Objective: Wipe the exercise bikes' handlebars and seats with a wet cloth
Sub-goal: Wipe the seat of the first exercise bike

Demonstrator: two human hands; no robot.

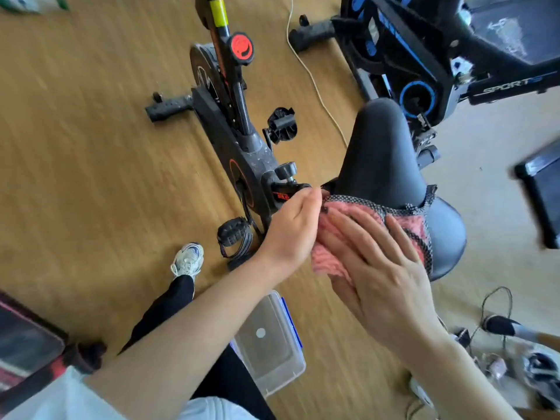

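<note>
Pink fluffy cloth (328,260) edged in black mesh lies across the wide rear of the black padded saddle (378,153) on the black-and-orange exercise bike (236,147). I see my right hand (378,268) flat on it, fingers straight and pressing down. My left hand (291,228) curls its fingers at the cloth's left edge, apparently pinching it.

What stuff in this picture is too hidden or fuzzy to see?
All in the head view:
Seat: its middle is hidden under the pink cloth and the right hand.
Left hand: its fingertips are hidden behind the hand itself, so its grip on the cloth is unclear.
Orange-and-black bike: its handlebars are cut off by the top edge.
Green thing, top left: too blurred to name.
</note>
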